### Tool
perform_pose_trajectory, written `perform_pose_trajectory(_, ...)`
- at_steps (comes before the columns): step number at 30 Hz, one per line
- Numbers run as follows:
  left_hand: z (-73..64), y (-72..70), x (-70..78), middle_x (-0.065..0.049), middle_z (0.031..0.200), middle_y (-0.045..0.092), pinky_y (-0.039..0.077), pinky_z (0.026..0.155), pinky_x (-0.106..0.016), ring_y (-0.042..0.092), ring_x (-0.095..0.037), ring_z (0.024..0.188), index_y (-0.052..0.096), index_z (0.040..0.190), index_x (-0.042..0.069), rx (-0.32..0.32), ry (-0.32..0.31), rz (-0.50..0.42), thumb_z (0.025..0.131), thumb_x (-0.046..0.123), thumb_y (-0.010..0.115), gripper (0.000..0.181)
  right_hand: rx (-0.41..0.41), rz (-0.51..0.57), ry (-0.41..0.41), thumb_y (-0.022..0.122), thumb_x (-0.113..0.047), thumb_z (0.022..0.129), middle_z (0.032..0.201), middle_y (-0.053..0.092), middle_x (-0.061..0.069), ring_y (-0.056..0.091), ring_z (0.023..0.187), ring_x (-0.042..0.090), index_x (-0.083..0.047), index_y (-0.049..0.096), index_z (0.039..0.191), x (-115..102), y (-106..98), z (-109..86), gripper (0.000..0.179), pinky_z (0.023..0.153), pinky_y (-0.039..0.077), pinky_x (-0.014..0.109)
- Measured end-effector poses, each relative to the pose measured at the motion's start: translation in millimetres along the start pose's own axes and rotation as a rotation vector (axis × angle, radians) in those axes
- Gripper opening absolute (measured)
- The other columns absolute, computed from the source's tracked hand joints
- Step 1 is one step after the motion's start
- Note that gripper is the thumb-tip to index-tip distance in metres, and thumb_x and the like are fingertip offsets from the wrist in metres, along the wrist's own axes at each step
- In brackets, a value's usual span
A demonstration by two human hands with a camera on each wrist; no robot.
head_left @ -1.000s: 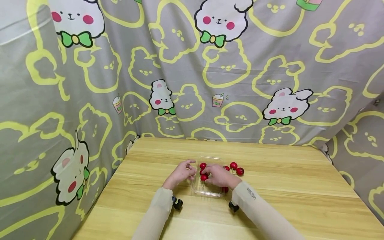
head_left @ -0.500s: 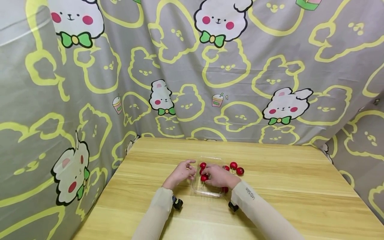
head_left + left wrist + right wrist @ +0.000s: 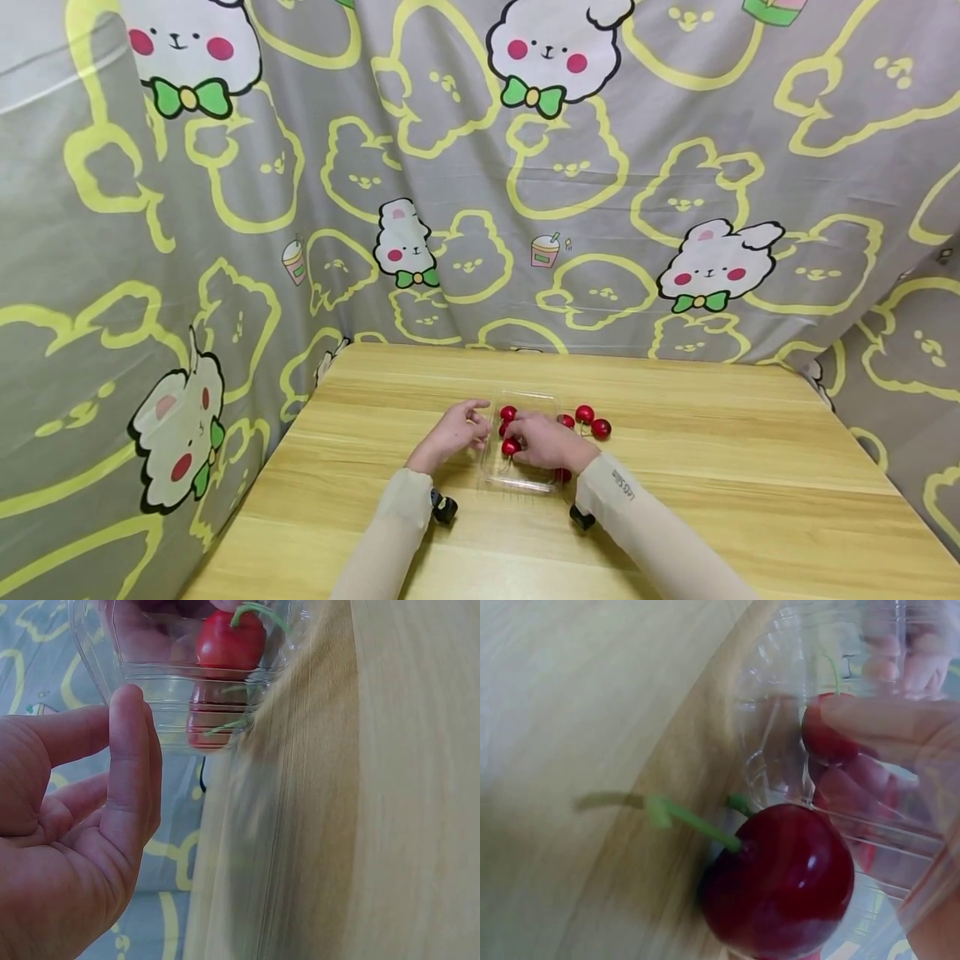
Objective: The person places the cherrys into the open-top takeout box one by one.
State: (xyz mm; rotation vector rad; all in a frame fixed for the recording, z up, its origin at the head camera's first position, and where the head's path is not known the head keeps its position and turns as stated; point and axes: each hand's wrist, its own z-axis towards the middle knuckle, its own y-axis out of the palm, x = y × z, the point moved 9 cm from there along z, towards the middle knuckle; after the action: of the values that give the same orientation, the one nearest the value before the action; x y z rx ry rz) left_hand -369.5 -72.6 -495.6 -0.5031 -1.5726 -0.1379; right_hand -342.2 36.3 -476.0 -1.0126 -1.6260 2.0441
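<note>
A clear plastic box (image 3: 520, 485) stands on the table, with a few red cherries in its left part. My right hand (image 3: 553, 440) reaches into it from the right. Thumb and fingers pinch a cherry (image 3: 826, 742) with a green stem, low inside the box. Two more cherries lie just beyond it, one at the back (image 3: 508, 413). My left hand (image 3: 456, 432) is at the box's left wall, fingers fairly straight and holding nothing. In the left wrist view its fingertips (image 3: 126, 701) overlap the ribbed clear wall, and the cherry (image 3: 231, 641) shows through the plastic.
Right of the box lie several loose cherries: a pair with stems (image 3: 584, 413), (image 3: 601, 428) a neighbour, one against the wall (image 3: 566, 421) and one partly hidden under my right wrist (image 3: 562, 474). A patterned grey curtain (image 3: 465, 183) hangs behind the wooden table (image 3: 720, 467).
My right hand and the cherry at its fingertips have shifted very slightly toward me. The left hand, the box and the loose cherries stay where they were.
</note>
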Motion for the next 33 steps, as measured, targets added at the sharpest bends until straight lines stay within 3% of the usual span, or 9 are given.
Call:
perform_pose_trajectory(11, 0.6, -0.4, -2.2, -0.017, 0.094, 0.055, 0.058, 0.065, -0.037, 0.062, -0.025, 0.074, 0.036, 0.14, -0.007, 0.008, -0.031, 0.006, 0.092, -0.005, 0.054, 0.051, 0.021, 0.054, -0.007, 0.077, -0.01, 0.079, 0.089, 0.055, -0.005, 0.052, 0.072, 0.006, -0.013, 0.068, 0.099, -0.8, -0.5, 1.8, 0.022, 0.063, 0.048, 0.019)
perform_pose_trajectory(17, 0.0, -0.2, -0.8, -0.016, 0.093, 0.054, 0.058, 0.065, -0.033, 0.062, -0.021, 0.072, 0.037, 0.14, -0.006, 0.003, -0.027, -0.001, 0.092, -0.005, 0.054, 0.051, 0.054, 0.043, -0.045, 0.077, -0.012, 0.079, 0.084, 0.053, -0.007, 0.05, 0.069, 0.005, -0.014, 0.068, 0.092, -4.8, -1.0, 3.2, 0.016, 0.061, 0.046, 0.018)
perform_pose_trajectory(24, -18.2, 3.3, 27.3, -0.021, 0.095, 0.054, 0.057, 0.073, -0.043, 0.062, -0.021, 0.072, 0.035, 0.138, -0.012, -0.018, -0.023, -0.011, 0.092, -0.008, 0.051, 0.049, 0.045, 0.047, -0.021, 0.078, -0.016, 0.079, 0.081, 0.053, -0.008, 0.05, 0.068, 0.004, -0.016, 0.067, 0.09, -4.3, 1.9, 6.3, 0.015, 0.06, 0.046, 0.019)
perform_pose_trajectory(27, -15.9, 2.7, 24.5, -0.02, 0.093, 0.055, 0.058, 0.071, -0.042, 0.062, -0.021, 0.071, 0.036, 0.137, -0.012, -0.017, -0.018, -0.009, 0.091, -0.008, 0.052, 0.049, 0.038, 0.044, -0.014, 0.078, -0.017, 0.079, 0.08, 0.053, -0.009, 0.049, 0.066, 0.004, -0.016, 0.066, 0.09, -4.5, 2.7, 7.6, 0.016, 0.058, 0.045, 0.019)
perform_pose_trajectory(33, -2.1, 0.1, 4.2, -0.016, 0.091, 0.055, 0.058, 0.064, -0.035, 0.062, -0.019, 0.069, 0.036, 0.138, -0.01, -0.004, -0.015, 0.004, 0.091, -0.007, 0.054, 0.051, 0.041, 0.037, -0.008, 0.078, -0.018, 0.079, 0.079, 0.053, -0.009, 0.048, 0.065, 0.005, -0.016, 0.065, 0.09, -4.2, 3.0, 8.7, 0.017, 0.057, 0.044, 0.019)
